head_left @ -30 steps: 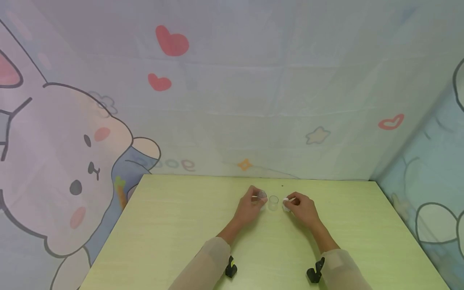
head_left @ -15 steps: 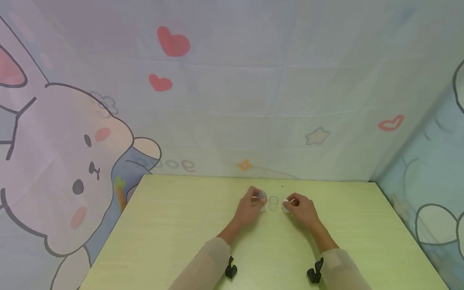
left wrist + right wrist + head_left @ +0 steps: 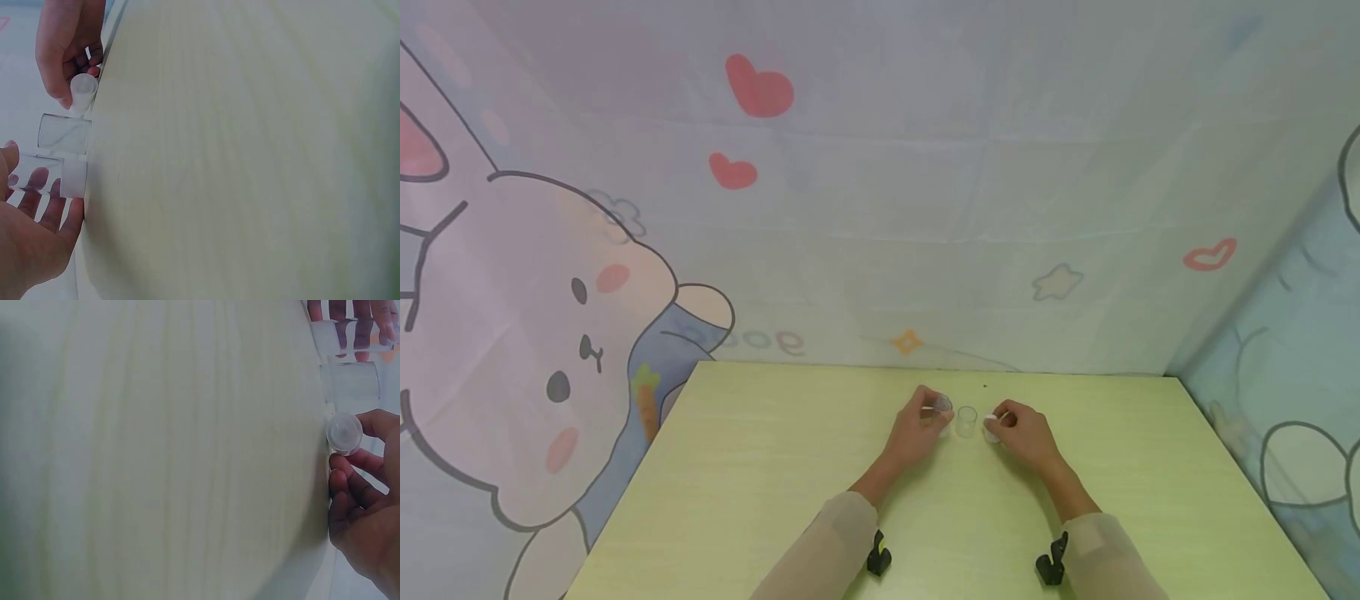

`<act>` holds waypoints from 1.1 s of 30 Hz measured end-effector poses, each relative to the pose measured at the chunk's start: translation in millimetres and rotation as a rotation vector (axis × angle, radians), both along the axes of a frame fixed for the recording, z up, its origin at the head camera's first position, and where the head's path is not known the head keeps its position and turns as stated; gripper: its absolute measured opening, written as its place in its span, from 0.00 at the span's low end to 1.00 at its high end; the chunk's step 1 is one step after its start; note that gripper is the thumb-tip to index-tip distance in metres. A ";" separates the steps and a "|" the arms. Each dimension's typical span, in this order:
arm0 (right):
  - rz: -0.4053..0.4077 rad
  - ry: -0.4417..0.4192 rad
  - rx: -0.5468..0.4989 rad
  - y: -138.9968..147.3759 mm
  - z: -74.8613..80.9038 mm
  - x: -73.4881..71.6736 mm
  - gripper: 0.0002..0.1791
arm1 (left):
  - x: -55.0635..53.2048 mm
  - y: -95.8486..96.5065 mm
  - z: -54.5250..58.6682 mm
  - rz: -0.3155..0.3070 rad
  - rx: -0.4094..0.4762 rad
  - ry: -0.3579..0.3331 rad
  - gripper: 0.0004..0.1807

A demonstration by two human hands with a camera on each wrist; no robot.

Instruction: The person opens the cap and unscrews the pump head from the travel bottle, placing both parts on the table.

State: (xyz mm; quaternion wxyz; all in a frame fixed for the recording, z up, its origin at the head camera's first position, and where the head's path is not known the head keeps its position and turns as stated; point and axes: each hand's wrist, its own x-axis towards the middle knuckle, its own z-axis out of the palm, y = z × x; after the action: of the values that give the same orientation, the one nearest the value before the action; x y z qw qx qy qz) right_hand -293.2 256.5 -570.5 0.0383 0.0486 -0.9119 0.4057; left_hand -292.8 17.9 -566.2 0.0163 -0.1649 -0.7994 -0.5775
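My left hand (image 3: 917, 429) grips a clear cylindrical cup (image 3: 74, 177) between thumb and fingers. Its lower part is frosted white, and it is upright near the tabletop. Just right of it, a second clear cup (image 3: 966, 422) stands upright on the table, touched by neither hand. On that cup's other side, my right hand (image 3: 1026, 433) pinches a small whitish cylinder (image 3: 344, 433) between thumb and fingertips. One round end of it faces the right wrist camera. Its exact kind cannot be told, and the fingers hide part of it.
The pale yellow-green table (image 3: 760, 483) extends around both hands, its back edge close beyond them. Behind it hangs a printed cloth backdrop (image 3: 880, 208). A tiny dark speck (image 3: 985, 386) lies near the back edge. Black wrist mounts (image 3: 1051, 562) sit by the sleeves.
The small whitish cylinder in my right hand has turned slightly, showing more of its side. Both hands stay almost in place, and the middle cup has not visibly moved.
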 end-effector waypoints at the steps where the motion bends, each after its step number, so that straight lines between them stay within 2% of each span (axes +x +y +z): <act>1: 0.000 -0.002 0.002 -0.1 0.2 0.0 0.11 | 0.1 0.0 0.2 -0.001 0.001 0.001 0.10; 13: -0.005 -0.001 0.016 -0.9 1.7 1.4 0.10 | 1.9 -1.3 1.4 -0.020 0.003 -0.004 0.11; 33: -0.005 0.000 0.039 -3.3 2.0 2.6 0.13 | 0.5 -2.2 -1.5 -0.015 -0.014 0.001 0.12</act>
State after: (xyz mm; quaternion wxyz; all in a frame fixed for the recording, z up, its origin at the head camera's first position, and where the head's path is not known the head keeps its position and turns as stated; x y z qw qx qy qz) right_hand -290.5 253.3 -568.5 0.0385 0.0471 -0.9198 0.3876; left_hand -292.3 15.7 -567.7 0.0116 -0.1712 -0.8021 -0.5720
